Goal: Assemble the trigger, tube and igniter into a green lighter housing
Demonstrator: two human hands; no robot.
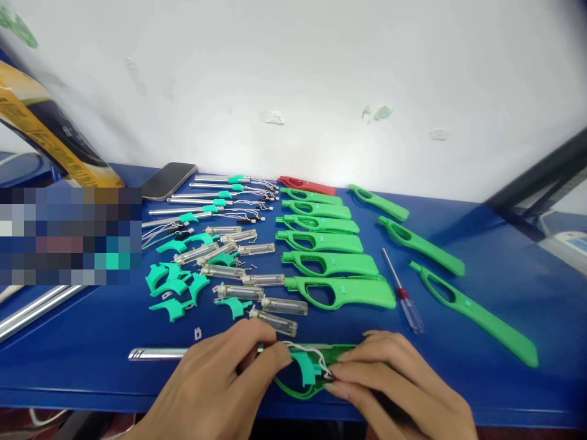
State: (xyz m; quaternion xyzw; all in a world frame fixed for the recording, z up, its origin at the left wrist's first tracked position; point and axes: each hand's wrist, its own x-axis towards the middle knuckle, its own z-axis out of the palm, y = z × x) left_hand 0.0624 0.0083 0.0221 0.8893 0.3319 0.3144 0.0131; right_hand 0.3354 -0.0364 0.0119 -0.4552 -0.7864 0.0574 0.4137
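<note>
At the table's front edge lies an open green lighter shell half (298,391), partly covered by both hands. A silver lighter tube (158,354) runs out to the left beneath my left hand (233,373), whose thumb and fingers close round its inner end. A teal trigger (306,368) sits in the shell between the hands. My right hand (389,373) pinches a small black igniter (328,377) over the shell, its fingertips hiding part of it. White wires (316,349) loop from the left fingers to the igniter.
Behind the hands lie clear fuel tanks (284,305), loose teal triggers (172,308), wired tubes (183,211), green shells (339,290) and a red shell (307,184). A screwdriver (403,296) is at right, a phone (169,180) at back left. A wall (321,79) bounds the table.
</note>
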